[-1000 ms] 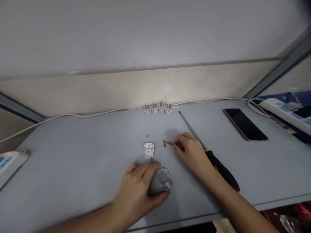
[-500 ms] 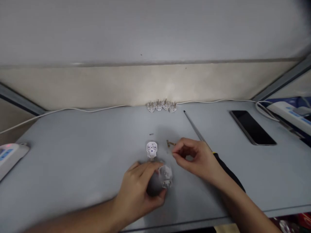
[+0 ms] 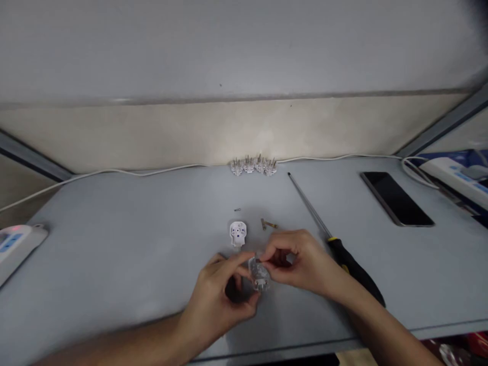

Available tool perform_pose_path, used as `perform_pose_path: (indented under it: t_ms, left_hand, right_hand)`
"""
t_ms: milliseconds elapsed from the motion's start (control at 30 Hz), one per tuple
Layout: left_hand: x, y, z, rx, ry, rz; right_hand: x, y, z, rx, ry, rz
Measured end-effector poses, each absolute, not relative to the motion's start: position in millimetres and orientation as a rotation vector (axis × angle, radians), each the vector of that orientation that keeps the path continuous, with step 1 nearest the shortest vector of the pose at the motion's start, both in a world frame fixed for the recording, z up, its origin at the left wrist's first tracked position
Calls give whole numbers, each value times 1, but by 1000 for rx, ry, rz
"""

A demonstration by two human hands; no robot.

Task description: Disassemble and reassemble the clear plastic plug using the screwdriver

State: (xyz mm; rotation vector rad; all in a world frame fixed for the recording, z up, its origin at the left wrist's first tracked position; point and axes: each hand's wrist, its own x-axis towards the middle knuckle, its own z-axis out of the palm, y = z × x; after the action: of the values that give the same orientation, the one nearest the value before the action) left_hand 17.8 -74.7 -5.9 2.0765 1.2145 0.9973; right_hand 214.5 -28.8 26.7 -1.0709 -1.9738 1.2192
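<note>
Left hand (image 3: 217, 290) has a closed grip round a clear plug housing (image 3: 259, 274), fingers wrapped on it, a dark part showing behind them. Right hand (image 3: 301, 262) pinches the housing's top, thumb and fingers nearly closed. Housing sits between both hands, near the front of the grey bench (image 3: 114, 229).

Just behind it: white plug cover (image 3: 238, 234), blue marks, too small to read. Brass contact strip (image 3: 269, 224) to its right, tiny screw (image 3: 237, 209) beyond the cover. Row of 4 pin inserts (image 3: 253, 165) at the wall. Screwdriver (image 3: 345, 259), black and yellow handle, lies just right of the right hand. Phone (image 3: 396, 198) far right. Left power strip (image 3: 17, 249) and right power strip (image 3: 453, 178) at the bench ends, no legible text.
</note>
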Motion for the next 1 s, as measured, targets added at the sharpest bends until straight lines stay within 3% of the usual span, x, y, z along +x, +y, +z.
perform_pose_path:
  t_ms: [1000]
  left_hand:
    - [20, -72, -2, 1902, 1204, 979]
  right_hand:
    - [213, -34, 27, -1069, -2048, 1162]
